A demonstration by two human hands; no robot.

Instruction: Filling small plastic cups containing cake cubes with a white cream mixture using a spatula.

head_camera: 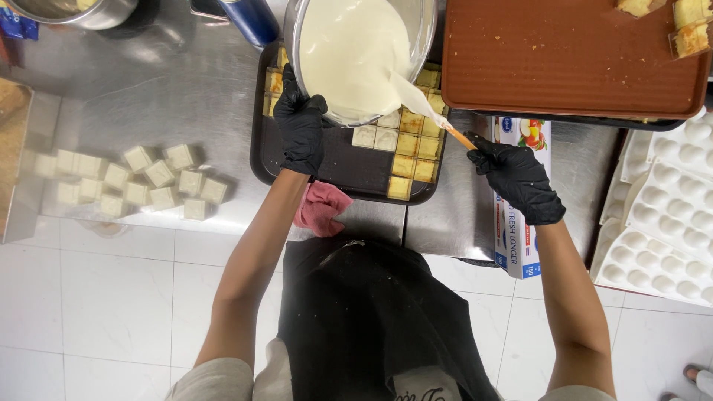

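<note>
Nearest the camera hangs a black apron point(371, 319), with white floor tiles point(111, 297) beside it. Just past it a pink cloth point(321, 208) droops over the edge of the steel counter point(148, 89).

The left hand point(301, 122), in a black glove, is wrapped around the rim of a metal bowl point(356, 56), fingers closed on its edge, tilting it over a dark tray point(349, 167). The right hand point(520, 182), also gloved, is closed around the orange handle of a spatula point(438, 122), whose coated blade reaches up to the bowl's lip. White cream point(349, 52) fills the bowl and runs off at the blade onto the cake squares point(416, 145) lining the tray; the bowl hides the tray's far part.

Under the right wrist lies a long box of wrap point(520, 193). To its right sit white moulded trays point(668, 215). On the left of the counter, well apart from the tray, lies a cluster of pale cubes point(134, 186). Farther off, a brown tray point(572, 56) bears cake pieces point(691, 26) at its corner, and a blue cylinder point(252, 18) stands by another steel pot point(82, 11)
</note>
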